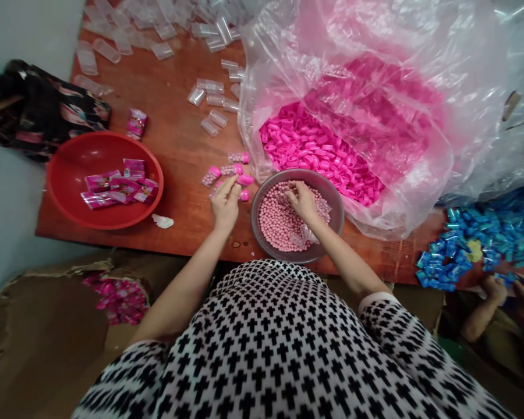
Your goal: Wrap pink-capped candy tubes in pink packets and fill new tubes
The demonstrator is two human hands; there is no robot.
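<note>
My left hand (226, 203) is closed in a pinch above the table, with a pink cap (245, 180) at its fingertips. Around it lie several small clear tubes of pink beads (211, 176) with pink caps on. Over the grey bowl (254, 224), my right hand (303, 201) has its fingers curled down into the pink beads (274, 224). A clear plastic tube (283, 198) shows at those fingers, partly hidden by them. More clear plastic pieces (304, 235) rest on the beads near my right wrist.
Behind the bowl, a large clear bag (402, 212) holds loose pink caps (314, 148). Empty clear tubes (210, 87) are scattered at the back. A red basin (105, 221) with pink packets stands left. Far right, another person's hands (495, 289) work beside blue packets (445, 259).
</note>
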